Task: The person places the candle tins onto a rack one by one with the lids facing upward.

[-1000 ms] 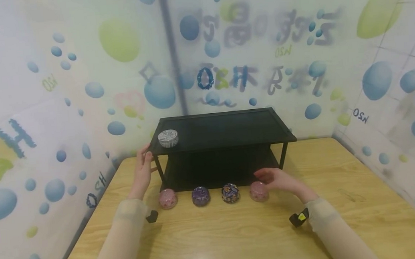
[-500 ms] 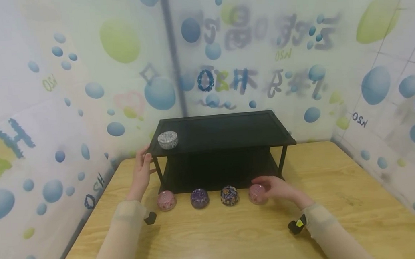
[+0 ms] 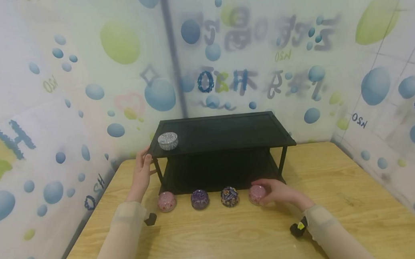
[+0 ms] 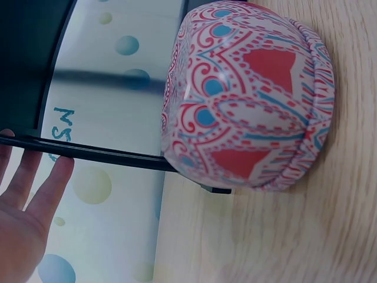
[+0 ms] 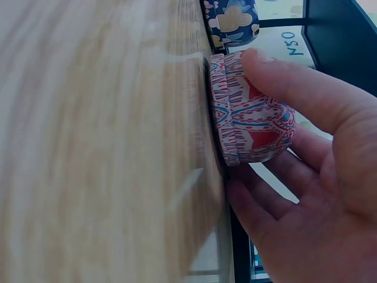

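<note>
Clock centred on the black shelf [image 3: 222, 132]. Nine o'clock: my left hand [image 3: 140, 177] touches the shelf's end, fingers nearly straight. Five o'clock, front side: my right hand [image 3: 281, 192] curls thumb and fingers round the rightmost pink tin [image 5: 250, 115], low on the table [image 3: 214, 233]. Estimate: light, stiff, slick, dentable; best pinched across its sides, above the rim.

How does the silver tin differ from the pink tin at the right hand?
The silver tin stands on top of the black shelf; the pink tin sits on the wooden table. The silver tin is untouched; the right hand is around the pink tin. Both are round and patterned.
</note>
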A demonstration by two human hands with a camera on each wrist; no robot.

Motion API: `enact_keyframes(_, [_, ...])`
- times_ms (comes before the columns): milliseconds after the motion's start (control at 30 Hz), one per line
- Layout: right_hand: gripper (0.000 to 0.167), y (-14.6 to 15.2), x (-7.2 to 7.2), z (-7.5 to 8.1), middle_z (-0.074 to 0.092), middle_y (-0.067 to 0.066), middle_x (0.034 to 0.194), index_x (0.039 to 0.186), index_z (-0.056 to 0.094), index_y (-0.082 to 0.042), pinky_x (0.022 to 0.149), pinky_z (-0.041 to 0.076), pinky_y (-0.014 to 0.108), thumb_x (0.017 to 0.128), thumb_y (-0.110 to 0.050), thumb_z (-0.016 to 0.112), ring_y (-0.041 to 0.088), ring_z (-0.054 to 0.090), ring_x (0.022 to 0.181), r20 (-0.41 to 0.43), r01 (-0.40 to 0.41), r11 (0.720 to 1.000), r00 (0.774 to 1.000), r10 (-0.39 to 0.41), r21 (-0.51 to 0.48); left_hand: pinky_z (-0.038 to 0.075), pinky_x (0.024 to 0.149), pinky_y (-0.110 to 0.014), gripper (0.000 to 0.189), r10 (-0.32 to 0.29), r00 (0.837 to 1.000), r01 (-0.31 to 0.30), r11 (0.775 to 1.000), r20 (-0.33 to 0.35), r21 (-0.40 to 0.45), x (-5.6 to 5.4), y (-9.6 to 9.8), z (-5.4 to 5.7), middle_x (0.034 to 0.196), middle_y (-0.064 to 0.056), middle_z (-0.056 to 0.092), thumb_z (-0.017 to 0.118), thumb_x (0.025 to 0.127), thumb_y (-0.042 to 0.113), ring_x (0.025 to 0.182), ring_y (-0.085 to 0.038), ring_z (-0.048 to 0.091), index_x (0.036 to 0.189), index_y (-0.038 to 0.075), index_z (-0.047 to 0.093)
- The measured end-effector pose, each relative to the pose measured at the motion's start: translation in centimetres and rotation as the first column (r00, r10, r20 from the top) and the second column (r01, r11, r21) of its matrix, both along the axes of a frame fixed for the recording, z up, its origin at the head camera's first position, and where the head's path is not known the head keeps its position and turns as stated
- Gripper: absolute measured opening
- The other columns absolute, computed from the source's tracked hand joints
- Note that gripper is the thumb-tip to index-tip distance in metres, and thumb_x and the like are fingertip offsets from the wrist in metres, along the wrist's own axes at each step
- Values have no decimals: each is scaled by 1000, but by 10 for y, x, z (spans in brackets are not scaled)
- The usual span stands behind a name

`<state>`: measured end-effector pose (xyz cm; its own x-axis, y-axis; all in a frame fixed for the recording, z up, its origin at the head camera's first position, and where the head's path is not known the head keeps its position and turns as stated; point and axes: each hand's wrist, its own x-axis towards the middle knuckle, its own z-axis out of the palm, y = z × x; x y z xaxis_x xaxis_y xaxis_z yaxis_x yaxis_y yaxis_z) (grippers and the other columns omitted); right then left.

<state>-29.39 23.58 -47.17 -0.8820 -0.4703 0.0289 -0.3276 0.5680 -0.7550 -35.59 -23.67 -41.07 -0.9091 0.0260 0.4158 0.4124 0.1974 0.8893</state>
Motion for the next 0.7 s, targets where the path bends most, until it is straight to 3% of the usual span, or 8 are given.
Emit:
enact_keyframes(200, [65, 0, 0, -2, 61, 10, 123, 129, 60, -7, 93, 46, 45, 72, -23, 85, 27, 55, 110, -23, 27, 1000, 999, -27, -1, 40, 93, -68, 53, 3, 1000, -3, 1000, -9, -1, -1, 1, -2, 142, -28, 32, 35, 105, 40, 124, -46, 39, 149, 12, 25])
enact_keyframes(400, [63, -1, -2, -1, 62, 9, 123, 127, 61, -8, 94, 46, 46, 71, -24, 86, 26, 55, 110, -33, 36, 999, 999, -36, -4, 40, 94, -68, 49, 10, 1000, -10, 1000, 9, 13, -1, 1, 2, 144, -28, 32, 34, 107, 30, 125, -46, 39, 149, 10, 24])
enact_keyframes(700, [62, 1, 0, -1, 63, 8, 120, 126, 62, -8, 92, 48, 42, 72, -25, 86, 24, 57, 107, -47, 43, 999, 998, -43, -8, 40, 94, -68, 47, -2, 1000, 2, 1000, 15, -6, 21, 11, 23, 137, -34, 34, 33, 107, 25, 124, -49, 38, 147, 2, 24])
